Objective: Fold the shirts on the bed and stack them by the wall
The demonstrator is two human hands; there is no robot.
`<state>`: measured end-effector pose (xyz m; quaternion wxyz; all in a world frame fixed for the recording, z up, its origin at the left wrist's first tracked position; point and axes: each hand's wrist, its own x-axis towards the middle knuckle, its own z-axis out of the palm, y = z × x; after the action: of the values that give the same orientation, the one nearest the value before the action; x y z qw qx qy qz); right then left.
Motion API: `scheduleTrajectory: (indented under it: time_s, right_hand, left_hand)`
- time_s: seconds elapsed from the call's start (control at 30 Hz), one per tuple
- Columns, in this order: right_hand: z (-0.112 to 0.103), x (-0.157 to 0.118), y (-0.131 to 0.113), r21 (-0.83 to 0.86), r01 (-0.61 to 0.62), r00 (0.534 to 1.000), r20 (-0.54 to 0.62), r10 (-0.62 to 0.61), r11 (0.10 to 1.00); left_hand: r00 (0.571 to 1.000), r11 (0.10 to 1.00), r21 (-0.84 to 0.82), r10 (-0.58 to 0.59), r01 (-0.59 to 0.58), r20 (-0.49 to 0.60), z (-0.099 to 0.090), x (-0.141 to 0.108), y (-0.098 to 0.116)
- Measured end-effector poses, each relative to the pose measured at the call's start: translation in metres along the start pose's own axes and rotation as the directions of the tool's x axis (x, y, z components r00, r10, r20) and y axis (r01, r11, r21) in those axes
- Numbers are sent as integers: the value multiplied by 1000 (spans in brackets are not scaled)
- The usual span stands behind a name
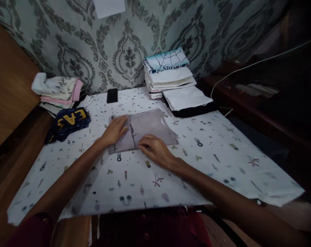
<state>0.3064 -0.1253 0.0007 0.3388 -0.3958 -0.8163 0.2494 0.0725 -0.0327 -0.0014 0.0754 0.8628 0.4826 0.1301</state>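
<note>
A greyish-mauve garment (pixel 152 127) lies partly folded on the patterned cloth, one end doubled over into a flap on the left. My left hand (pixel 115 130) rests flat on that flap, fingers stretched out. At the garment's near edge, my right hand (pixel 155 148) has its fingers curled in a pinch on the fabric. Its fingertips sit close to the flap's edge and are partly hidden. The garment's right end spreads out with an angled outline.
Folded clothes (pixel 168 79) stand stacked at the back, beside a white folded piece (pixel 187 97) over black cloth. More clothes (pixel 61 92) pile up at the left, near a navy garment (pixel 70 121) with yellow letters. A black phone (pixel 112 95) lies by the wall. A pale cable (pixel 238 70) hangs at right.
</note>
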Motion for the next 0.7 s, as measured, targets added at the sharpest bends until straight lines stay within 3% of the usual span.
scheduleTrajectory:
  time_s: [0.17,0.33,0.53,0.7]
  right_hand:
    - [11,9,-8,-113,81,995,67,-73,990]
    - [21,12,-10,-141,160,978,155,-138,977]
    - [23,10,-4,-52,97,992,85,-92,994]
    - [24,9,0,-107,107,993,64,-101,989]
  left_hand:
    - [993,998,-13,-63,62,-97,-3,24,-19]
    - [991,993,-58,-108,103,-75,5,43,-26]
    - [991,985,-145,-104,91,-84,5,58,-29]
    - [995,965,-243,-102,95,-18,-3,79,-40]
